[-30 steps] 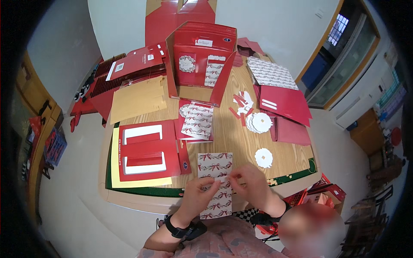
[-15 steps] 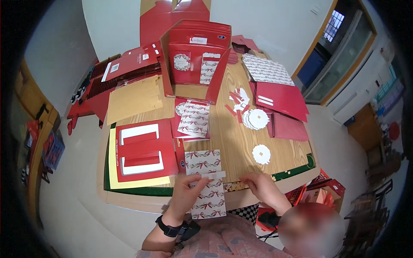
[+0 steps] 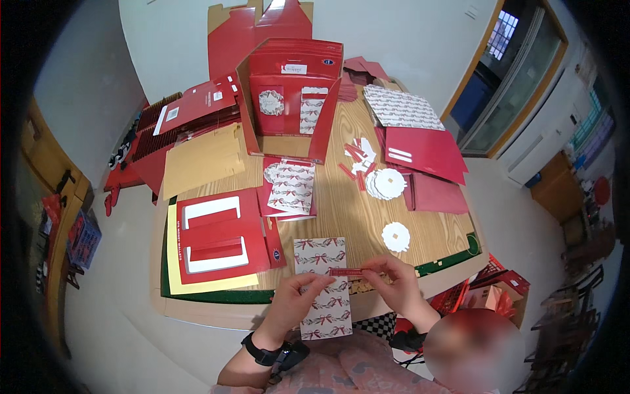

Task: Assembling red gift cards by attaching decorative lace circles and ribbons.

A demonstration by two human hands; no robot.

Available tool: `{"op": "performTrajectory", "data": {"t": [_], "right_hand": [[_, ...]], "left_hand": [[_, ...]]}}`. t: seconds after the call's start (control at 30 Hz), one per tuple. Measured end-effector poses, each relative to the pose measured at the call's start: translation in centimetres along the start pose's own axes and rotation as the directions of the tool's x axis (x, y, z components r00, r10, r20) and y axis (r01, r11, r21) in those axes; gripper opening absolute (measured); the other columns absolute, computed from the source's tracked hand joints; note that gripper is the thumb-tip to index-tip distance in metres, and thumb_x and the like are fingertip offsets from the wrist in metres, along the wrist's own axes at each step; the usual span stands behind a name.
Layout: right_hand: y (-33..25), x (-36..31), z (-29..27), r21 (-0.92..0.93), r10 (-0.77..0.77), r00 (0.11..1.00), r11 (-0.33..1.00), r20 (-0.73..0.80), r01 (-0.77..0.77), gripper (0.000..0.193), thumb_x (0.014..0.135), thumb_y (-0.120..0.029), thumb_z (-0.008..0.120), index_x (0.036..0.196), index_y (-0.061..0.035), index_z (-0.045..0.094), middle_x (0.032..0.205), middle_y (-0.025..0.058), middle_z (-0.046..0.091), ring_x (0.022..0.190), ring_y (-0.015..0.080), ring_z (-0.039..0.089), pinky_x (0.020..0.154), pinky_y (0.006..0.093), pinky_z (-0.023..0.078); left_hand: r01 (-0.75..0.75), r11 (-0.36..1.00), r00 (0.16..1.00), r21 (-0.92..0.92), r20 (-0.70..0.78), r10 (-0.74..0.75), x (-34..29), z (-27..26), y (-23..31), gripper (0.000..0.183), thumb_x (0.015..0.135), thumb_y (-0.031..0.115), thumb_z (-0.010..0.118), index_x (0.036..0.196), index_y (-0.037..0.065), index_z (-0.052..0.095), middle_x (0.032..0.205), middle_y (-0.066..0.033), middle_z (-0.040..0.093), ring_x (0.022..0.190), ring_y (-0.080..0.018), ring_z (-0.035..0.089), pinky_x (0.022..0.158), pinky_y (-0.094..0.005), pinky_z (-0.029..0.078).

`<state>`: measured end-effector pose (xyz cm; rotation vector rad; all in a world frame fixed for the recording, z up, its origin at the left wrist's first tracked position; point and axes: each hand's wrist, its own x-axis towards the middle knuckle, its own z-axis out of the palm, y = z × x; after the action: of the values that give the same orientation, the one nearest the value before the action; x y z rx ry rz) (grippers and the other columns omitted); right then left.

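Observation:
A long patterned card [image 3: 326, 320], printed with green garlands and red bows, lies over the table's near edge in front of me. Above its middle, a narrow red paper strip [image 3: 346, 272] is stretched between my fingertips. My right hand [image 3: 397, 285] pinches the strip's right end. My left hand [image 3: 296, 301], thumb and forefinger together, is at its left end, resting low over the card. A round white scalloped paper tag [image 3: 396, 236] lies beyond my right hand. More such tags [image 3: 386, 183] are piled farther off, beside loose red and white strips [image 3: 359, 157].
At left, a red cardboard piece with two windows [image 3: 223, 259] lies on yellow sheets [image 3: 172, 249]. Behind stand a red display box [image 3: 292, 141], brown card sheets [image 3: 205, 161] and stacked red boxes [image 3: 197, 105]. Patterned cards [image 3: 292, 187] lie mid-table; red envelopes [image 3: 438, 194] at right.
The strip, white side up in my left hand before, now shows its red face, with my right hand at its other end. My right hand has moved left. The view has shifted slightly.

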<state>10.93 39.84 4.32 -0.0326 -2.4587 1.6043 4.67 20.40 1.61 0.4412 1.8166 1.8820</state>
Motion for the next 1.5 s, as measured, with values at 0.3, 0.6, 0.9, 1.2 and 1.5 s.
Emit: {"op": "performTrajectory", "data": {"t": [0.3, 0.6, 0.9, 1.2, 1.5], "right_hand": [[-0.6, 0.2, 0.1, -0.067, -0.048, 0.997, 0.996, 0.065, 0.052, 0.015, 0.08, -0.002, 0.062, 0.094, -0.0003, 0.06, 0.085, 0.0094, 0.062, 0.078, 0.017, 0.061, 0.068, 0.0278, 0.048], [-1.8, 1.8, -1.5, -0.309, -0.316, 0.942, 0.912, -0.113, 0.269, 0.023, 0.07, -0.002, 0.071, 0.09, -0.0008, 0.06, 0.084, 0.0095, 0.06, 0.077, 0.023, 0.059, 0.066, 0.0297, 0.047], [-1.3, 2.4, 0.9, -0.259, -0.385, 0.923, 0.893, -0.018, 0.368, 0.024, 0.07, -0.003, 0.07, 0.092, -0.004, 0.061, 0.086, 0.0105, 0.057, 0.079, 0.0269, 0.057, 0.067, 0.0329, 0.047], [-0.5, 2.2, 1.0, -0.272, -0.36, 0.933, 0.899, -0.017, 0.342, 0.027, 0.066, 0.0, 0.073, 0.09, -0.0047, 0.062, 0.087, 0.0086, 0.058, 0.081, 0.0233, 0.059, 0.069, 0.0303, 0.048], [-0.2, 2.3, 1.2, -0.25, -0.373, 0.928, 0.898, 0.001, 0.361, 0.024, 0.07, -0.003, 0.069, 0.092, -0.0037, 0.06, 0.086, 0.0108, 0.056, 0.08, 0.028, 0.056, 0.068, 0.0338, 0.046]], "left_hand": [[0.053, 0.998, 0.998, 0.037, -0.039, -0.052, 0.2, 0.5, 0.3, 0.02, 0.087, 0.015, 0.058, 0.09, -0.003, 0.065, 0.072, -0.0019, 0.063, 0.068, -0.0045, 0.053, 0.058, -0.0204, 0.042], [-0.347, 0.927, 0.884, -0.142, -0.378, 0.274, 0.8, 2.4, 1.4, 0.037, 0.08, 0.004, 0.061, 0.116, -0.001, 0.053, 0.107, -0.0111, 0.058, 0.101, -0.0154, 0.054, 0.083, -0.0278, 0.045], [0.04, 0.981, 0.996, -0.188, -0.069, -0.053, 0.4, 1.3, 0.2, 0.025, 0.081, 0.004, 0.061, 0.105, -0.001, 0.058, 0.087, -0.0045, 0.065, 0.076, -0.0087, 0.06, 0.067, -0.0228, 0.048], [0.08, 0.964, 0.996, -0.255, -0.02, -0.087, 0.3, 1.3, 0.0, 0.024, 0.081, 0.003, 0.06, 0.105, 0.0, 0.058, 0.091, -0.005, 0.064, 0.079, -0.009, 0.06, 0.07, -0.0236, 0.048], [0.099, 0.962, 0.994, -0.253, -0.016, -0.106, 0.2, 1.3, 0.0, 0.025, 0.081, 0.002, 0.059, 0.106, 0.0, 0.057, 0.093, -0.0053, 0.064, 0.08, -0.0089, 0.06, 0.07, -0.0235, 0.048]]}}
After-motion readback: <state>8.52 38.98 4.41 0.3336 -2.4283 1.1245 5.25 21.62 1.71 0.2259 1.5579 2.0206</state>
